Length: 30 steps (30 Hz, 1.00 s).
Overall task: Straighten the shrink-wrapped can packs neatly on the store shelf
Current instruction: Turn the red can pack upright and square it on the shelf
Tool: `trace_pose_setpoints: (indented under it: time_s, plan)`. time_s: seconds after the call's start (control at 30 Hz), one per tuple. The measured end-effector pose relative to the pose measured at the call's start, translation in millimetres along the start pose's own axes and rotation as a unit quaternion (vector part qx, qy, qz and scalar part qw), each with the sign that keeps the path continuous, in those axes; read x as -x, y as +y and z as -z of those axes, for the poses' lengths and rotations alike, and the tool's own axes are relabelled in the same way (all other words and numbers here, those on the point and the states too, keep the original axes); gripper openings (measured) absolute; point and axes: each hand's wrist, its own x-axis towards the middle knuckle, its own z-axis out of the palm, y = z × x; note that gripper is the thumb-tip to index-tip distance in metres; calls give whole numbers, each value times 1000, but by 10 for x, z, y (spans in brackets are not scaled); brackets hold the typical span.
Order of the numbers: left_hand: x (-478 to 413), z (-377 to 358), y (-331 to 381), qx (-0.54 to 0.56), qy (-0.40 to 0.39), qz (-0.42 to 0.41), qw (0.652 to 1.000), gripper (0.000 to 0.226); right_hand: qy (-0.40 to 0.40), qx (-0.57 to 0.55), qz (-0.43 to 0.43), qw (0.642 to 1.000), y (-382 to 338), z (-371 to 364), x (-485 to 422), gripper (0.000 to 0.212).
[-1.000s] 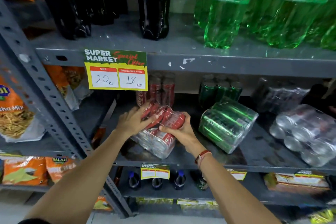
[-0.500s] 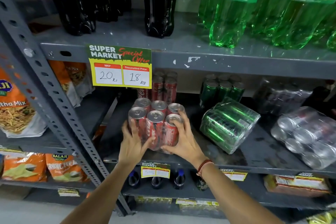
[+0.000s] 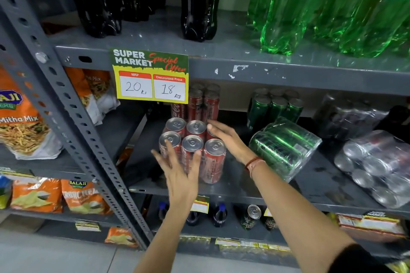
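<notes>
Lying tilted beside red pack (image 3: 193,148): green pack (image 3: 285,147)

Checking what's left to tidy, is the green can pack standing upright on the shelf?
No, the green can pack lies tipped on its side, leaning on the shelf, while the red can pack stands upright.

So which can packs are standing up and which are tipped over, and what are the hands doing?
Red can pack: upright, tops facing up.
Green can pack: tipped over on its side, leaning.
Silver can pack: lying tilted, can tops facing out.
Red cans behind: upright.
Green cans behind: upright.
Left hand: open, fingers spread in front of the red pack, no grip.
Right hand: open, beside the red pack's right side.
</notes>
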Motion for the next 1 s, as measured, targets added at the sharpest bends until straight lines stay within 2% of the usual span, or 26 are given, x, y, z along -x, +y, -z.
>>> trace_pose_setpoints:
  time_s: [0.1,0.2,0.3,0.37,0.47,0.53,0.6,0.63,0.7,0.73,0.77,0.8,0.9,1.0]
  plan:
    - [-191,-146,146,35,5,43,998,96,15,-8,2,1000,73,-29,12,72]
    - [-505,-98,16,5,-21,11,1000,88,111,-11,25,993,141,-150,182,57]
    - [-1017,69,-95,-20,-162,-10,987,67,234,53,45,970,219,-488,541,63]
    - [-1322,138,-45,6,-264,-1,964,57,278,80,34,957,204,-835,782,69]
    - [-1541,148,93,-23,-360,-1,933,51,285,107,26,952,151,-1209,982,75]
    - [-1575,192,178,-64,-399,6,915,51,282,116,39,952,121,-1210,1004,75]
    - [-1500,264,252,-58,-362,11,930,48,300,82,53,949,102,-1061,950,69]
    - [-1403,286,266,-30,-296,8,955,46,310,57,61,947,88,-951,886,64]
    - [-1055,262,222,33,-89,-16,995,42,307,39,76,948,57,-686,678,56]
    - [-804,215,197,59,13,-26,998,43,291,49,83,952,37,-546,540,56]
    - [-540,149,178,77,83,-27,993,48,262,63,83,959,15,-412,382,56]
    - [-293,68,167,91,118,-21,989,57,222,76,71,970,-8,-304,224,55]
    - [162,-218,140,90,96,0,991,92,76,123,34,989,-68,-144,-124,56]
    - [223,-396,138,-12,62,22,998,122,21,179,45,983,-23,-102,-256,55]
